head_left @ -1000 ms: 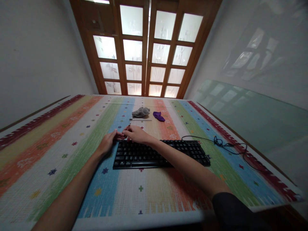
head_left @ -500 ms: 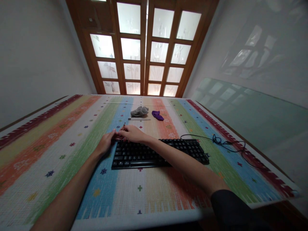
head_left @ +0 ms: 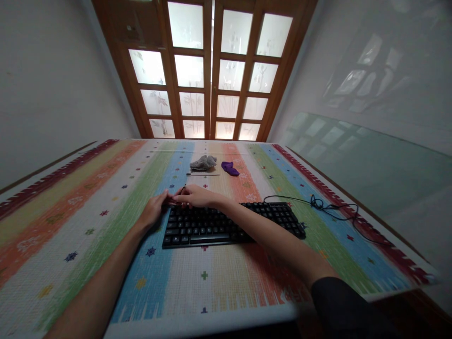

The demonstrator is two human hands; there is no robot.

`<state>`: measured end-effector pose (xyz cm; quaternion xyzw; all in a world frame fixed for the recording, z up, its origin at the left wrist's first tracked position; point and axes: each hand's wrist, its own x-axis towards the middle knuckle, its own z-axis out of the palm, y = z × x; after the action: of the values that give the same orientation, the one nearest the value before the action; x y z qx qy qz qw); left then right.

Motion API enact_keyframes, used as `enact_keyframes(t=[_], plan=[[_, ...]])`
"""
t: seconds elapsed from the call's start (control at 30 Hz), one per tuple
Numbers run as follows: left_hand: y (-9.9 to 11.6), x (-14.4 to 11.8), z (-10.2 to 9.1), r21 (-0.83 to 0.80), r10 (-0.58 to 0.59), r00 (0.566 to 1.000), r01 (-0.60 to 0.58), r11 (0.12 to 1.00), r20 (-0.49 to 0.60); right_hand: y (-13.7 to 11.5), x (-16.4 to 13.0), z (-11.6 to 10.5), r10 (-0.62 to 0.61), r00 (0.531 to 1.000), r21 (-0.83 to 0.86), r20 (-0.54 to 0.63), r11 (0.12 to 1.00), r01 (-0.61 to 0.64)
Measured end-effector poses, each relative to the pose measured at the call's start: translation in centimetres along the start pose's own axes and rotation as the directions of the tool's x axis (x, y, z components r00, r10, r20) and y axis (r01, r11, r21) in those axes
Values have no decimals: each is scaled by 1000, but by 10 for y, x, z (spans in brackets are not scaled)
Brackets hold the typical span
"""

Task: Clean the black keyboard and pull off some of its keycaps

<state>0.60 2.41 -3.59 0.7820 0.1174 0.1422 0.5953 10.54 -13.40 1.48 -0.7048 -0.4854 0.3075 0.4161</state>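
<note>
A black keyboard (head_left: 212, 238) lies flat on the striped tablecloth in front of me. My left hand (head_left: 155, 209) is at its far left corner, fingers closed against the edge; their tips are partly hidden. Across the keyboard reaches my right arm, and my right hand (head_left: 194, 195) meets the left one above that same corner. The right fingers are pinched round a small, thin dark stick-like piece (head_left: 183, 189), whose tip shows above them; its kind is too small to tell. The rest of it is covered by the hand.
Beyond the hands lie a crumpled grey cloth (head_left: 204, 163), a thin stick-like item (head_left: 203, 174) and a purple cloth (head_left: 230, 168). The keyboard's black cable (head_left: 318, 203) runs off in loops to the right. Walls flank the table, with a glazed wooden door (head_left: 212, 103) behind it.
The right hand has turned slightly at the corner, and the thin piece in it now shows less and at another tilt. The left hand stays put. The whole view has shifted slightly.
</note>
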Motion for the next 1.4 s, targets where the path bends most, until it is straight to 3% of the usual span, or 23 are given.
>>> enact_keyframes(t=[0.17, 0.3, 0.5, 0.73, 0.93, 1.1, 1.4], plan=[[-4, 2, -3, 73, 59, 997, -54, 996, -56, -13, -3, 12, -120, 988, -268, -99, 959, 90], [-7, 5, -7, 101, 123, 990, -115, 988, -73, -24, 2, 20, -172, 981, -411, -94, 904, 120], [-12, 5, -8, 38, 61, 992, -57, 998, -108, -29, 10, 23, -145, 986, -523, -81, 849, 82], [-19, 7, -6, -53, -25, 998, 23, 998, -51, -24, 17, 15, -62, 977, -484, -203, 874, -45], [-8, 2, -4, -81, -56, 998, 54, 995, -24, -16, 26, 6, -55, 988, -474, -143, 880, -20], [0, -1, -4, -49, -63, 998, 62, 997, -9, -6, 32, 5, -54, 978, -505, -201, 862, -57], [-4, 3, -8, -52, 19, 1000, -19, 998, -14, -2, 26, 2, 60, 968, -177, -242, 979, -105]])
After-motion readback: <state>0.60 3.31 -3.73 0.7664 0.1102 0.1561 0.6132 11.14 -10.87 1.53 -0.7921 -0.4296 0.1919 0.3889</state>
